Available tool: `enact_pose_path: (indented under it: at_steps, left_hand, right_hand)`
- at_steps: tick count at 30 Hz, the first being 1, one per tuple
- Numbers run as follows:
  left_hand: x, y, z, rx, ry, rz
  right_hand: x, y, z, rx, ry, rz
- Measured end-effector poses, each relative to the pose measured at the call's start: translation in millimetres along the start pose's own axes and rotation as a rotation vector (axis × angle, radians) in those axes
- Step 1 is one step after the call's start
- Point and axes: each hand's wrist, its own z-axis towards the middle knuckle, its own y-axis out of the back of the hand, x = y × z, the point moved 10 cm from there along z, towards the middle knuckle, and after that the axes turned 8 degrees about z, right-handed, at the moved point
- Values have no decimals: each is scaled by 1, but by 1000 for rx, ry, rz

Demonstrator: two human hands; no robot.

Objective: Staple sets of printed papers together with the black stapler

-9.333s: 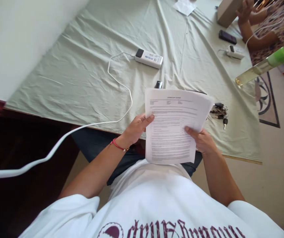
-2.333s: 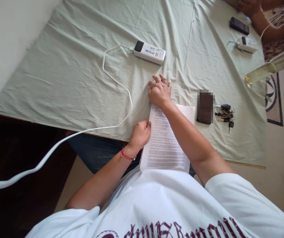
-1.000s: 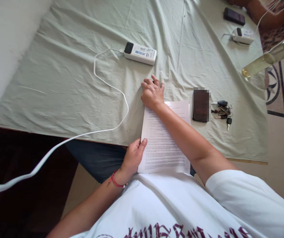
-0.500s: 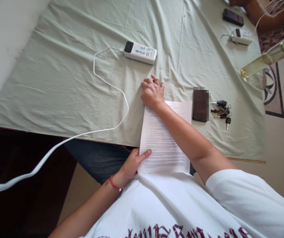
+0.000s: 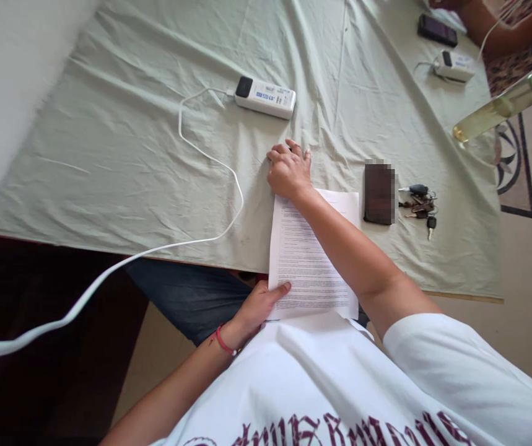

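A printed sheet of paper (image 5: 314, 260) lies partly on the table and reaches over its near edge to my shirt. My left hand (image 5: 268, 300) grips its lower left edge, thumb on top and the other fingers hidden underneath. At the sheet's top left corner is my right hand (image 5: 290, 168), fingers curled down toward the cloth. A small dark thing shows between those fingers, too little of it to name. My right forearm crosses over the page and covers part of the print.
A white power bank (image 5: 266, 98) with a white cable (image 5: 233, 170) lies beyond my right hand. Right of the paper are a dark brown wallet-like item (image 5: 379, 193), partly blurred, and keys (image 5: 421, 201). Farther off are a phone (image 5: 437, 30), a bottle (image 5: 502, 114) and another person's arm (image 5: 502, 37).
The whole view has shifted slightly. Both hands keep nearly the same places on the paper, and the other things on the table have stayed put.
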Motion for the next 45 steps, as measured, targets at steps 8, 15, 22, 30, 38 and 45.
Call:
enact_pose_path:
  at_steps: [8, 15, 22, 30, 38, 45]
  left_hand:
    - [5, 0, 0, 6, -17, 2]
    - [7, -3, -6, 47, -57, -34]
    - [11, -5, -5, 49, -75, -106]
    - [15, -4, -2, -2, -74, -101]
    - [12, 11, 0, -129, -149, -244]
    - [7, 6, 2, -38, -177, -159]
  right_hand:
    - [-1, 10, 9, 1, -20, 126]
    - [1, 73, -67, -212, 74, 133]
    - [-31, 60, -206, -99, 133, 117]
    - [-110, 73, -248, -418, 44, 95]
    - [-114, 66, -246, -422, 82, 91]
    - [-119, 74, -250, -495, 75, 149]
